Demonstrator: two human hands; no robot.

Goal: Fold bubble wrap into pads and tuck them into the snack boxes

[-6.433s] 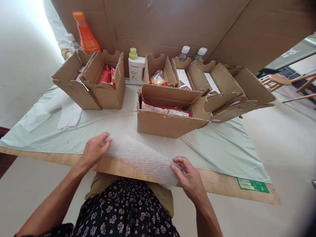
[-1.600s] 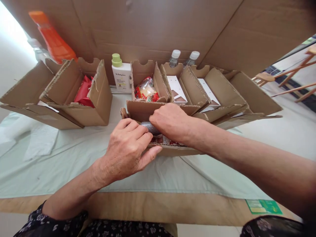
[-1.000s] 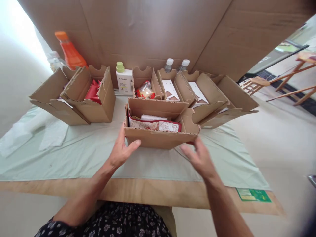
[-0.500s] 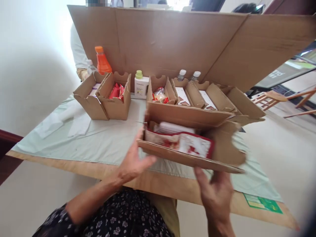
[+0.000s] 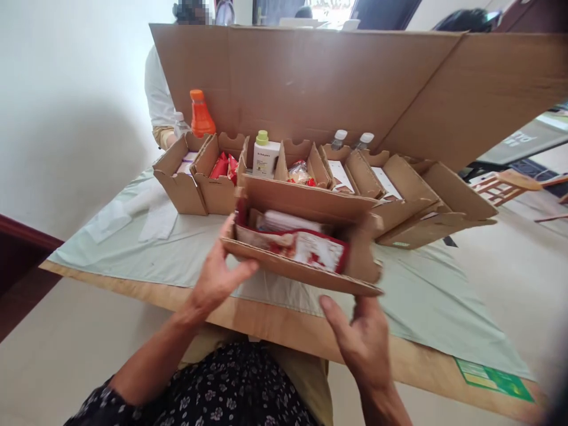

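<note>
A cardboard box point(image 5: 306, 203) with an open top is held up over the near part of the table, tilted towards me. Inside lie a red-and-white printed packet point(image 5: 306, 248) and, behind it, a whitish wrapped item point(image 5: 288, 221) that is too blurred to name. My left hand point(image 5: 217, 278) grips the box's left end, its thumb along the front and the fingers partly hidden. At the lower right, my right hand point(image 5: 361, 337) supports the box from below, with its thumb near the front wall and its other fingertips hidden underneath.
Behind it stands a row of cardboard bins point(image 5: 222, 198) holding red packets and white boxes. A white bottle point(image 5: 265, 157) with a green cap stands among them. An orange bottle point(image 5: 202, 118) is further back, before a tall cardboard panel point(image 5: 319, 83). Another person's sleeve point(image 5: 160, 89) shows behind.
The box has moved left and slightly up in the view, with both hands moving along. More of the bins at the right end of the row now shows. My head view has shifted a little.
</note>
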